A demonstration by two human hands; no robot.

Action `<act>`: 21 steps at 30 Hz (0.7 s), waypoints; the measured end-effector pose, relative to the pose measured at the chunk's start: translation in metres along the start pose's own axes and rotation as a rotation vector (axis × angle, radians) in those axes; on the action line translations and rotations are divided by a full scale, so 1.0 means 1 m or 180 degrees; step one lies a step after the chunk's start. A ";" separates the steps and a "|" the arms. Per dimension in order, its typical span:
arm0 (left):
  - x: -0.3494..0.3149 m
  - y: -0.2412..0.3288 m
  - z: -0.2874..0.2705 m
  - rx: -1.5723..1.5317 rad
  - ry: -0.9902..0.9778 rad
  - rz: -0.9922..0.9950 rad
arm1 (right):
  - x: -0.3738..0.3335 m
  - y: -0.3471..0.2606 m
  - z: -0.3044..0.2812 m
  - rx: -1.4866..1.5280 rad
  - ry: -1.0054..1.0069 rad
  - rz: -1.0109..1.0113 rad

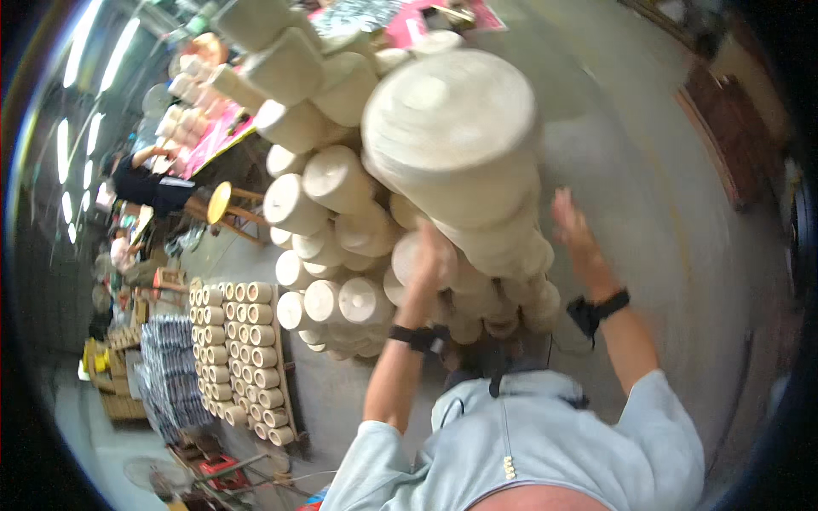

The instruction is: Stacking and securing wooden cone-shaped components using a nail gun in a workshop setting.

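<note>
In front of me rises a tall stack of cream-coloured round pots; the uppermost pot point(447, 111) shows its flat circular face and looks larger than the ones below. My left hand point(436, 255) is at the left side of this stack, fingers stretched up and holding nothing that I can see; whether it touches a pot I cannot tell. On the stack's other side, my right hand point(573, 223) is raised with outstretched fingers, apart from the pots and slightly blurred. More pale pots point(336, 179) are heaped to the left of the stack.
Smaller ring-ended pots point(243, 353) stand in rows on a pallet at left, beside bundled grey stacks point(169, 366). A person in dark clothes point(153, 183) works at a pink-covered table point(209, 149), near a yellow-topped stool point(220, 203). Brown boards point(724, 140) lie at far right.
</note>
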State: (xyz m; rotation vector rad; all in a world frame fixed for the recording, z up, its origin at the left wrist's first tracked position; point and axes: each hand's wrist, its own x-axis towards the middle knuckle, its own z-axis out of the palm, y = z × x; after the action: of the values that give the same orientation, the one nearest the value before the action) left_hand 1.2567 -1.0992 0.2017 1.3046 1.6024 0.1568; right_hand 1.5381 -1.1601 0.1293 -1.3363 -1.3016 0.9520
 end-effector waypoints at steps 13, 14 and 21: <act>0.041 -0.044 0.085 -0.2333 0.0131 0.1406 | 0.011 0.087 0.048 0.1102 -0.0760 0.1741; 0.043 -0.044 0.087 -0.2457 0.0124 0.1174 | 0.009 0.089 0.045 0.1160 -0.0772 0.1607; 0.030 -0.041 0.096 -0.2465 0.0212 0.1434 | -0.031 0.087 0.046 0.1408 -0.0708 0.1386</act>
State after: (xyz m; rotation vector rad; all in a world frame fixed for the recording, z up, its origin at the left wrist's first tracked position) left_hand 1.3053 -1.1363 0.1120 1.0094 1.0858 1.0003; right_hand 1.5072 -1.1782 0.0323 -1.2022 -0.8906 1.6233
